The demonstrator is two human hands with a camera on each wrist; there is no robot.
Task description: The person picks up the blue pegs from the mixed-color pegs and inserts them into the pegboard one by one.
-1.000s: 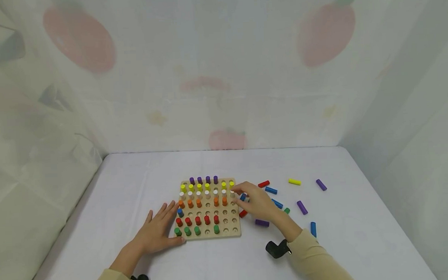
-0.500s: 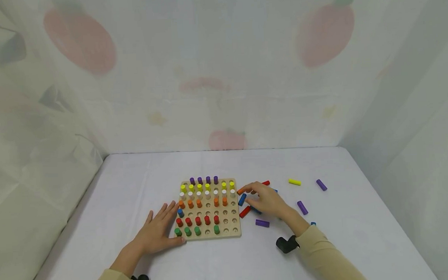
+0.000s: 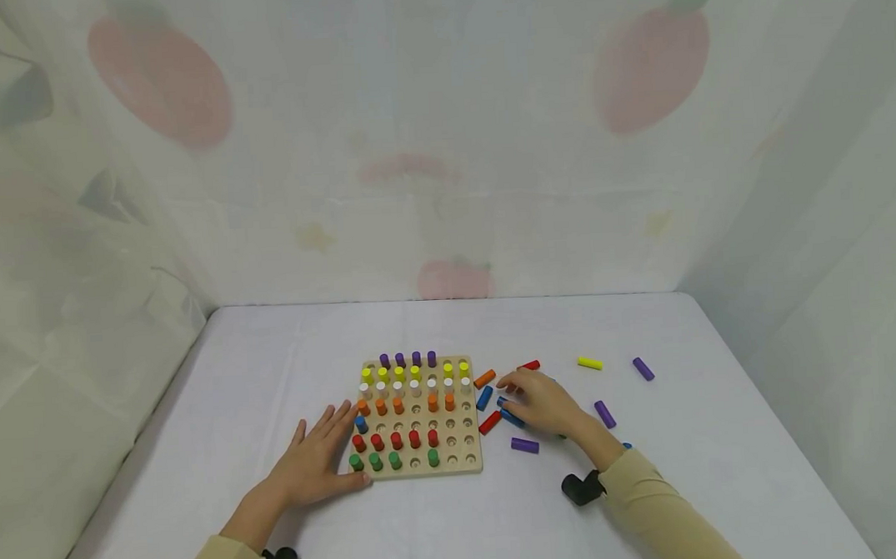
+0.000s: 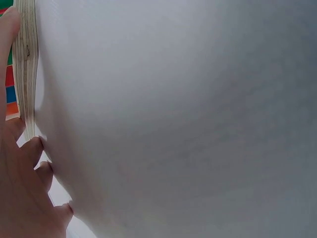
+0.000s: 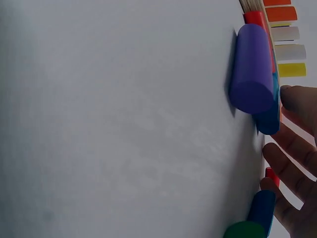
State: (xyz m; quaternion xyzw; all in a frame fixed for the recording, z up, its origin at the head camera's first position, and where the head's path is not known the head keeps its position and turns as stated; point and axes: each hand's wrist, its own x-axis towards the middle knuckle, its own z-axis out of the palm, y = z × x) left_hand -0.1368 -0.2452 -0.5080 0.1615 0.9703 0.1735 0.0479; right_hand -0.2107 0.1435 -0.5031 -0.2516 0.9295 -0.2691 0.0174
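Observation:
A wooden pegboard (image 3: 443,473) holds rows of upright coloured pegs, with some holes vacant on its right side. My left hand (image 3: 313,465) rests spread along the board's left edge, thumb at the near corner. Just right of the board, my right hand (image 3: 541,405) hovers low over loose pegs. In the right wrist view its fingers (image 5: 290,168) are apart, with nothing seen between them and the thumb. Below its fingertips lies a blue peg (image 3: 512,418). An orange peg (image 3: 485,379), another blue peg (image 3: 485,397) and a red peg (image 3: 489,423) lie beside the board.
Loose on the white table (image 3: 444,530) are a near purple peg (image 3: 525,445), a second purple peg (image 3: 605,414), a third purple peg (image 3: 643,369) and a yellow peg (image 3: 590,362). The right hand partly hides a far red peg (image 3: 530,365) and a green peg (image 5: 245,230).
My right hand has drawn away from the board's right edge, moving right. The orange peg, at its fingertips half a second ago, now lies released by the board. The left hand stays put.

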